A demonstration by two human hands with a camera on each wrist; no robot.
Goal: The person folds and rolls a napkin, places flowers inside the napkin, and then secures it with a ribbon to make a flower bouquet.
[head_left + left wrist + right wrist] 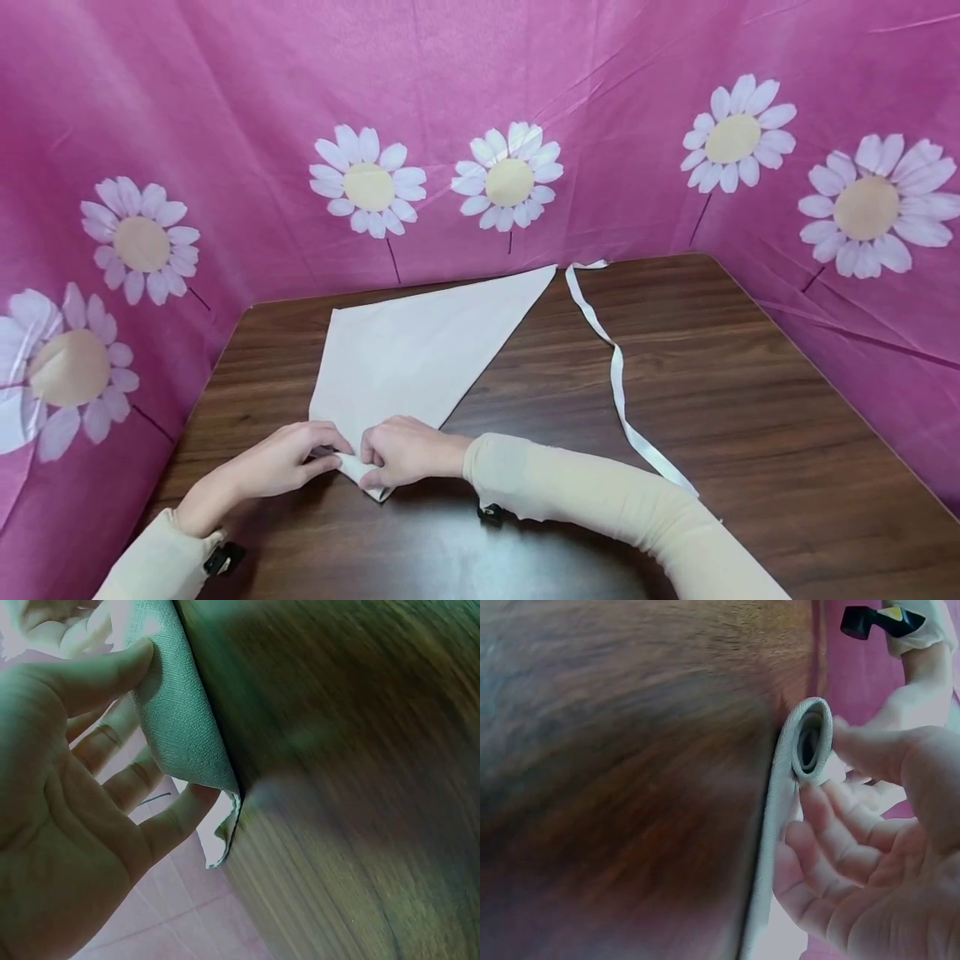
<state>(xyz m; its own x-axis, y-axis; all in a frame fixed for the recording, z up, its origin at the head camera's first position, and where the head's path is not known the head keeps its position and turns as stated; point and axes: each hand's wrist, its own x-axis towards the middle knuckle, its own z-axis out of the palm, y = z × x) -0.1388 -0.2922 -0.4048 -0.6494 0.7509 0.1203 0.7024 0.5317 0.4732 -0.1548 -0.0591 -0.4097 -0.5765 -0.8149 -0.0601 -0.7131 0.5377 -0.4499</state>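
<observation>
An off-white cloth (420, 350) lies flat on the table, tapering to a point at the far right. Its near edge is turned over into a roll. My left hand (281, 460) pinches the left part of that roll, thumb on top, as the left wrist view shows along the rolled edge (180, 712). At the roll's right part, my right hand (408, 452) holds it between thumb and fingers. In the right wrist view the roll's end (817, 724) appears as a small hollow coil. The two hands are close together, slightly apart.
A white ribbon (618, 379) runs loosely down the right side of the brown wooden table (720, 375), passing behind my right sleeve (585, 483). Behind the table hangs a pink curtain (262, 125) with daisies, which also borders both sides.
</observation>
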